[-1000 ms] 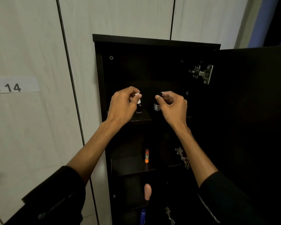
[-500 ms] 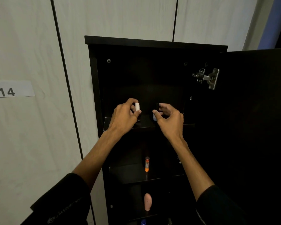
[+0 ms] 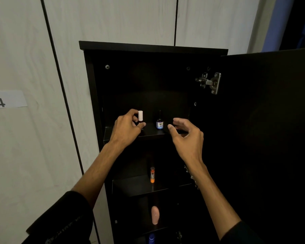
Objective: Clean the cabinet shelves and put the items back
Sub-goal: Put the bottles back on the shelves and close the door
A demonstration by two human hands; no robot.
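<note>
Dark wood framed the top shelf (image 3: 123,133), where the left hand (image 3: 126,128) pinched a white-capped bottle (image 3: 140,117) (its base hidden). The right hand (image 3: 185,133) hung loose and empty beside the small bottle (image 3: 159,122); a careless brush could have toppled either.

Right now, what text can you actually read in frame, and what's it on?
"14": white wall label, cut off at the frame's left edge.
"NIY", unsure: small bottle on the top shelf; its smaller print is too blurred to read.
Left sleeve: pale lettering, too blurred to read.
White-capped bottle in the left hand: no readable text.
Orange tube: no readable text.
</note>
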